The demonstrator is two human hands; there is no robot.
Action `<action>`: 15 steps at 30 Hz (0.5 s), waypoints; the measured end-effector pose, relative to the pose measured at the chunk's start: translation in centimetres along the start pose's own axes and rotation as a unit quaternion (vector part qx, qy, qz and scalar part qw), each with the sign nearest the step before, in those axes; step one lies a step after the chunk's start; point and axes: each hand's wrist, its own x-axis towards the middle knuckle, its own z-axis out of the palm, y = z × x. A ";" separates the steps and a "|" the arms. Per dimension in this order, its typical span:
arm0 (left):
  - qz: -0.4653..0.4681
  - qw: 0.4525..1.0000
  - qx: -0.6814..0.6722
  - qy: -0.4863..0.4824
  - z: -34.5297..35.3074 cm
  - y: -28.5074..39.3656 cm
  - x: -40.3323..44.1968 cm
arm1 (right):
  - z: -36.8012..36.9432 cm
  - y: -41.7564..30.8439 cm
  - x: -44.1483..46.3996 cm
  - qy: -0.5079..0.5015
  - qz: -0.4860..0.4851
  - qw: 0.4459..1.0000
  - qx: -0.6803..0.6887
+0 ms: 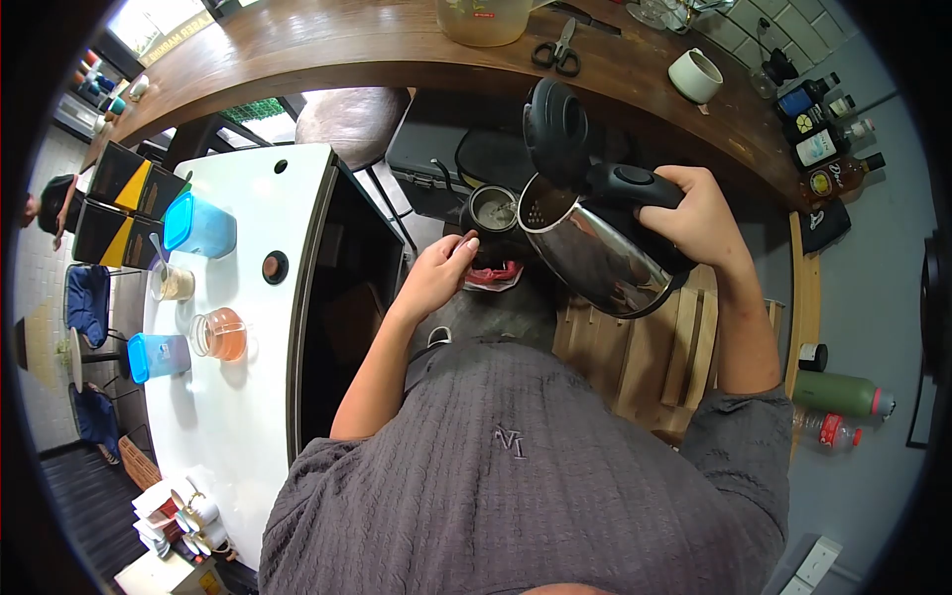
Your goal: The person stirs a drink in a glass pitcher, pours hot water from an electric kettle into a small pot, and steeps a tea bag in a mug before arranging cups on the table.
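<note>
My right hand point(699, 213) is wrapped round the black handle of an electric kettle point(605, 260). The kettle has a shiny steel body and is tilted to the left, its black lid point(555, 134) swung up. Its spout is at the rim of a small dark pot point(496, 210), which has a pale round inside with what looks like liquid. Whether a stream is flowing I cannot make out. Beside the pot, my left hand point(436, 273) has its fingers closed on what seems to be the pot's handle, mostly hidden by the fingers.
On the wooden counter point(327, 50) ahead are scissors point(557, 52), a white mug point(695, 76) and a clear jug point(483, 20). A white table point(258, 397) at left bears blue-lidded containers point(201, 226) and a glass jar point(220, 335). Several bottles point(833, 178) stand at right. A person point(59, 208) is at far left.
</note>
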 end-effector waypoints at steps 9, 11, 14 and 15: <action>0.000 1.000 -0.001 0.004 0.6 -0.2 0.1 | -0.1 0.2 -0.4 0.006 -0.003 1.000 0.011; -0.003 1.000 0.000 0.000 0.6 -0.4 0.2 | -0.1 0.3 -0.5 0.005 -0.001 1.000 0.010; -0.008 1.000 -0.002 -0.006 0.8 -0.4 0.2 | -0.1 0.4 -0.6 0.004 0.000 1.000 0.009; -0.009 1.000 -0.006 -0.007 0.9 -0.4 0.2 | -0.1 0.4 -0.7 0.004 0.002 1.000 0.007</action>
